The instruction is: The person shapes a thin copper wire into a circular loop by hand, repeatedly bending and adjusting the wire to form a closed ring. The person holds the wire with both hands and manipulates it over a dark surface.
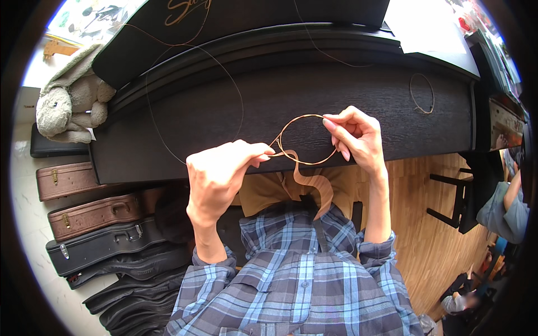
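Note:
A coiled bronze-coloured instrument string (308, 115) is stretched between my two hands, above the front edge of the black piano lid (336, 89). My left hand (221, 171) pinches its left side between thumb and fingertips, where the strands cross. On the opposite side, thumb and fingers of my right hand (358, 137) grip the ring. Below the coil hangs a wavy tan strip (316, 182); I cannot make out what it is. A larger thin wire loop (241, 95) lies on the piano, partly hidden behind my left hand.
A small string coil (412, 89) rests at the lid's right, with a long loose wire (319, 47) farther back. A plush rabbit (61, 109) sits at the left corner, above several instrument cases (95, 213). White paper (420, 28) lies back right. Another person's arm (510, 196) shows at far right.

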### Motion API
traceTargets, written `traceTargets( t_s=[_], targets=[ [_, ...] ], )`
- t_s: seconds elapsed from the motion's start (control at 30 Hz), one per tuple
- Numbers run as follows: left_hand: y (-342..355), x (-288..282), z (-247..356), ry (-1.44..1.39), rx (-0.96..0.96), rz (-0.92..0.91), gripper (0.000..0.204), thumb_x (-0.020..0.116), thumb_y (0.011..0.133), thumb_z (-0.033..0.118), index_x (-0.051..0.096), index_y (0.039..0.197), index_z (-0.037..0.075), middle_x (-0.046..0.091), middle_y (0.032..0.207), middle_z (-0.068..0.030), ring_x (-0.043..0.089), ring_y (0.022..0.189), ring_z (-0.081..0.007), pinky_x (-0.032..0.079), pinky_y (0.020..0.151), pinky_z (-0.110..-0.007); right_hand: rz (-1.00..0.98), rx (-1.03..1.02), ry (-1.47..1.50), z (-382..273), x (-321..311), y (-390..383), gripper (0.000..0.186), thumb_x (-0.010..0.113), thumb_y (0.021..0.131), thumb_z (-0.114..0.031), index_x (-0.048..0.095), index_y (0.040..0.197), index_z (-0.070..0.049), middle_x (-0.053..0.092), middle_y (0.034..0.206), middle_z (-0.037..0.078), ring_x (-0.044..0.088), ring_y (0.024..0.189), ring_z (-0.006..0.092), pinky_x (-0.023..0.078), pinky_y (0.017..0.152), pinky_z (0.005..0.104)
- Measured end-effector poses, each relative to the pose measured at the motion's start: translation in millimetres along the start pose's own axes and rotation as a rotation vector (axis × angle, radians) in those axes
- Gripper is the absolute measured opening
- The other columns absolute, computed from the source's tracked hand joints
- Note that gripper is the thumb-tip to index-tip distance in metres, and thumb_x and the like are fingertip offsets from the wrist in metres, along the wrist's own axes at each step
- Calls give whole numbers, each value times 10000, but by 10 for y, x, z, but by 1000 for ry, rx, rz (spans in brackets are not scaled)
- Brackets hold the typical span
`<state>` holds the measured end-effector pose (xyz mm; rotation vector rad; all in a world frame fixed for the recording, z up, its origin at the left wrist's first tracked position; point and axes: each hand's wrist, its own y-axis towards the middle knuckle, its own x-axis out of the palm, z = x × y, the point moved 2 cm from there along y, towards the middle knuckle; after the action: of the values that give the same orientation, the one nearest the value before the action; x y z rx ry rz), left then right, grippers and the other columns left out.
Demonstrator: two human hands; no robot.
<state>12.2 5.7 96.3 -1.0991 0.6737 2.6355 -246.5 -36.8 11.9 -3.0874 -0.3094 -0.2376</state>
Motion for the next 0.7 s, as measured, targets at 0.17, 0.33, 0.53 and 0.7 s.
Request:
traceTargets(
  t_s=[0.17, 0.33, 0.53, 0.7],
  targets=[
    [88, 72, 66, 303, 39, 64, 128, 748, 827, 14, 767, 909, 112, 651, 698, -16, 546, 559, -148, 430, 518, -297, 18, -31, 7, 5, 23, 6, 60, 696, 966, -38, 696, 998, 13, 658, 692, 42, 497, 437, 5, 360, 401, 162],
    [111, 134, 91, 413, 21, 87, 40, 780, 845, 157, 758, 871, 134, 582, 652, 0, 498, 547, -164, 410, 511, -320, 6, -13, 14, 0, 16, 5, 64, 693, 970, -46, 692, 1008, 6, 657, 685, 40, 498, 436, 6, 364, 403, 162],
    [161, 296, 114, 463, 125, -45, 114, 784, 825, 254, 726, 879, 173, 541, 737, 27, 559, 662, -153, 453, 542, -317, 7, -8, -9, -12, 24, -1, 69, 693, 972, -52, 690, 1009, 6, 655, 682, 38, 494, 436, 8, 354, 403, 162],
    [186, 465, 111, 411, 67, -96, 119, 755, 868, 306, 745, 906, 193, 587, 822, 31, 582, 697, -154, 483, 607, -326, 1, -3, -10, -17, 24, -2, 67, 691, 973, -51, 690, 1009, 5, 653, 683, 36, 490, 441, 4, 346, 405, 161]
  ],
)
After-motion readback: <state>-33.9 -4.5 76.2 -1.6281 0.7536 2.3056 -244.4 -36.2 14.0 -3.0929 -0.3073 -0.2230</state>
